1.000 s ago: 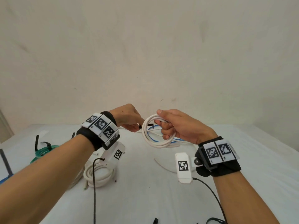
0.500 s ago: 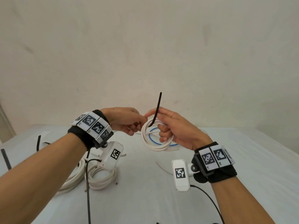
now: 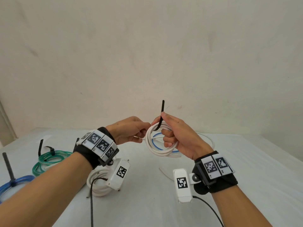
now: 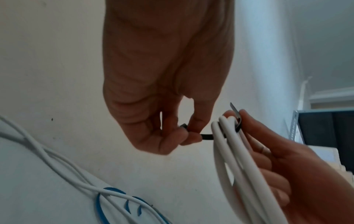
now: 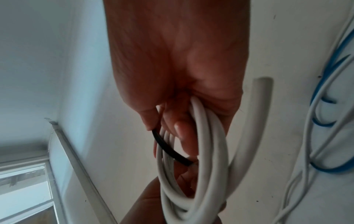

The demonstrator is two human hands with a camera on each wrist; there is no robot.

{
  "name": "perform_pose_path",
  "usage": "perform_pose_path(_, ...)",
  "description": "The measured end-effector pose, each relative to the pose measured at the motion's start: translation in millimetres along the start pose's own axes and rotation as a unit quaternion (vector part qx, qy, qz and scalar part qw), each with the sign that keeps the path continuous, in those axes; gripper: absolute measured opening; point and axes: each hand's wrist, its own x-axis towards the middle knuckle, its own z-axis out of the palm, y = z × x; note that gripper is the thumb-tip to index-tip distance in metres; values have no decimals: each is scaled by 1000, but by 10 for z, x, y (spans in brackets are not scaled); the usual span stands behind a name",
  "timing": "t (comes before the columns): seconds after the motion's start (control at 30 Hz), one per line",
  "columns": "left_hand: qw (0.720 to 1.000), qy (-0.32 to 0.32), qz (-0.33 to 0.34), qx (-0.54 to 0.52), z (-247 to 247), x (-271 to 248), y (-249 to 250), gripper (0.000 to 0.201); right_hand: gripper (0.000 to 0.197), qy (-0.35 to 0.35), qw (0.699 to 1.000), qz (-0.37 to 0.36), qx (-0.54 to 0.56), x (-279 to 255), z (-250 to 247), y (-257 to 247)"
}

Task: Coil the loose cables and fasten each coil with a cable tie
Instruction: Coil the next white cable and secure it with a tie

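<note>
A white cable coil point(image 3: 157, 148) point(image 4: 239, 159) point(image 5: 193, 166) hangs in the air above the table, gripped by my right hand point(image 3: 173, 136) with fingers curled through the loop. A black cable tie point(image 3: 161, 115) point(image 4: 206, 137) point(image 5: 170, 151) passes through the coil; its tail sticks up past my right fingertips. My left hand point(image 3: 131, 130) point(image 4: 184, 136) pinches the tie's head end just left of the coil. The right thumb presses the tie against the coil.
On the white table point(image 3: 246, 169) lie a tied white coil point(image 3: 98, 184) under my left wrist, a tied green coil point(image 3: 49, 161) and a tied blue coil point(image 3: 13, 184) at the left. Loose blue and white cables point(image 3: 164, 148) point(image 4: 107, 201) lie behind the held coil.
The tie's tail swung up from lying across the coil to standing upright. Both hands and the coil rose slightly and stayed close together.
</note>
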Motion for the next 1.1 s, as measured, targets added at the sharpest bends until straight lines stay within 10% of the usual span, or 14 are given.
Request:
perform_pose_path(0.37, 966, 150, 198, -73, 63, -164, 35, 15, 16, 17, 1000, 6, 3, 26, -4, 31)
perform_pose_path(1.1, 967, 143, 210, -31, 115, -101, 78, 16, 24, 30, 998, 60, -22, 30, -11, 18)
